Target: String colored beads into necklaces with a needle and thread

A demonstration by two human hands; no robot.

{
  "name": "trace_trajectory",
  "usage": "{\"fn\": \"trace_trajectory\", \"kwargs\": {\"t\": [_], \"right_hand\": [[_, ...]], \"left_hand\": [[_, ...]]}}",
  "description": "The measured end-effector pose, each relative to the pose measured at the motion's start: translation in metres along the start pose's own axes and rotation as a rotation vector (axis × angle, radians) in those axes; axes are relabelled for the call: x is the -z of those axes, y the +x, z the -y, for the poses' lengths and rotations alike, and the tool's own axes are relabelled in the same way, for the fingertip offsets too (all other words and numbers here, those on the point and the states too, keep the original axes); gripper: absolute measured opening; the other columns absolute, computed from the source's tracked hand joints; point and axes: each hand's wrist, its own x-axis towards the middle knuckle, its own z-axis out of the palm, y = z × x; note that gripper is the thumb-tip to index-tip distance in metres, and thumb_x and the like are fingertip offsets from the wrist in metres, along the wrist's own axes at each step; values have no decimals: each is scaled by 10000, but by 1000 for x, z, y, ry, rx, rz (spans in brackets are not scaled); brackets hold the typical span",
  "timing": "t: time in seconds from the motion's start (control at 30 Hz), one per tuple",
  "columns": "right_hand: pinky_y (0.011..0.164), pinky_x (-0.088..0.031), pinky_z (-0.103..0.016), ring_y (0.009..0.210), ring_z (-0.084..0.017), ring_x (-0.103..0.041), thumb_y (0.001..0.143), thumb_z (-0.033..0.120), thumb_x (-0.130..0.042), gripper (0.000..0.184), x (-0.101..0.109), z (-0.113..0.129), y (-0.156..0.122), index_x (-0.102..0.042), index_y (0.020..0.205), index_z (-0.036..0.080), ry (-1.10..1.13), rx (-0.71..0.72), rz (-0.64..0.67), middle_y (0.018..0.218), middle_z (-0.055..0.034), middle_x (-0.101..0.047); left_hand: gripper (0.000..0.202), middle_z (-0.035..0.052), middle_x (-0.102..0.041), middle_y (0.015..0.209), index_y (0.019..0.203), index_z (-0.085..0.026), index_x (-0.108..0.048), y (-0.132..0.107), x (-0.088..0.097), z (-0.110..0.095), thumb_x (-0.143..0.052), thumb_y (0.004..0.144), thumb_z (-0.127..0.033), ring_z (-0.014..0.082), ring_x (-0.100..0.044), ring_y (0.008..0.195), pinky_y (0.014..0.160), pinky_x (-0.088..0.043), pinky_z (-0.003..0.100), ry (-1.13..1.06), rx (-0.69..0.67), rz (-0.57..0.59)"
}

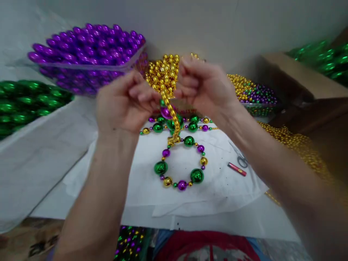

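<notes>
My left hand point(122, 101) is raised over the table, its fingers curled and pinched together by the top of a gold bead strand point(174, 117). The strand hangs down in front of green and purple beads. Level with it, my right hand point(202, 83) is closed in a fist; whatever its fingers hold is hidden. Below the hands lies a ring of green, purple and gold beads point(197, 176) on white cloth. The lower end of the gold strand meets the top of this ring.
Behind stand a bin of purple beads point(89, 47), a heap of gold beads point(164, 72) and small mixed beads point(255, 92). Green beads point(29, 105) fill the left side. Scissors point(241, 162) and a red lighter-like stick point(237, 169) lie right. A cardboard box point(299, 72) stands far right.
</notes>
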Motion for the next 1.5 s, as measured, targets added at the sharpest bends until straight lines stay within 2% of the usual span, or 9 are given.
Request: {"fn": "trace_trajectory", "kwargs": {"t": [0.13, 0.47, 0.77, 0.9, 1.0, 1.1, 1.2, 1.37, 1.5], "right_hand": [[539, -381, -184, 460, -58, -217, 926, 153, -402, 314, 21, -39, -37, -458, 619, 184, 102, -22, 92, 563, 80, -198], [509, -325, -191, 498, -74, -172, 821, 153, -565, 224, 44, -88, -80, -486, 612, 166, 306, -189, 12, 558, 75, -226], [673, -413, -267, 482, -76, -270, 815, 232, -619, 215, 52, -145, -138, -497, 644, 181, 366, -349, -172, 530, 82, -285], [580, -340, -240, 556, -108, -400, 864, 354, -576, 270, 49, -160, -167, -479, 673, 189, 61, -340, -248, 565, 46, -413], [540, -314, -242, 561, -116, -401, 879, 398, -530, 289, 47, -166, -179, -478, 678, 196, -316, -367, -184, 604, 34, -445], [620, -369, -256, 685, -143, -469, 886, 380, -496, 261, 48, -172, -189, -501, 700, 197, -542, -379, -100, 696, 12, -497], [685, -397, -271, 748, -154, -506, 907, 366, -451, 252, 52, -177, -199, -514, 738, 190, -586, -460, -69, 754, -3, -550], [635, -396, -264, 650, -137, -512, 892, 358, -449, 211, 58, -182, -221, -461, 753, 200, -467, -539, -63, 676, 13, -533], [471, -268, -214, 483, -90, -353, 814, 352, -546, 212, 57, -184, -238, -420, 723, 208, -352, -673, -82, 533, 79, -388]], "left_hand": [[328, -58, -294, 494, 642, -156, -490, -28, 25, 37, -351, 939, -138, 59, -365, 433, 569, -476, 213, -8, 40, 77], [209, -65, -284, 523, 640, -154, -504, -64, 66, 83, -512, 848, -133, 76, -386, 480, 636, -473, 250, 7, 185, 89], [181, -69, -315, 526, 669, -157, -527, -107, 103, 120, -594, 819, -232, 82, -356, 507, 693, -435, 278, 163, 279, 66], [229, -64, -347, 523, 661, -159, -520, -116, 104, 132, -600, 830, -290, 87, -361, 512, 680, -414, 278, 279, 359, 108], [255, -61, -363, 518, 657, -163, -516, -117, 98, 142, -620, 814, -335, 90, -356, 505, 645, -400, 271, 335, 422, 142], [247, -55, -376, 521, 660, -158, -531, -122, 95, 154, -621, 805, -337, 94, -369, 510, 650, -406, 277, 334, 449, 134], [240, -50, -387, 523, 661, -153, -542, -133, 95, 166, -616, 805, -329, 96, -376, 515, 650, -406, 276, 308, 490, 109], [262, -59, -362, 509, 656, -153, -543, -150, 99, 182, -631, 799, -354, 94, -368, 507, 647, -405, 276, 237, 544, 42], [259, -65, -343, 508, 648, -157, -531, -153, 103, 185, -624, 814, -333, 90, -352, 506, 672, -416, 284, 198, 507, -4]]}}
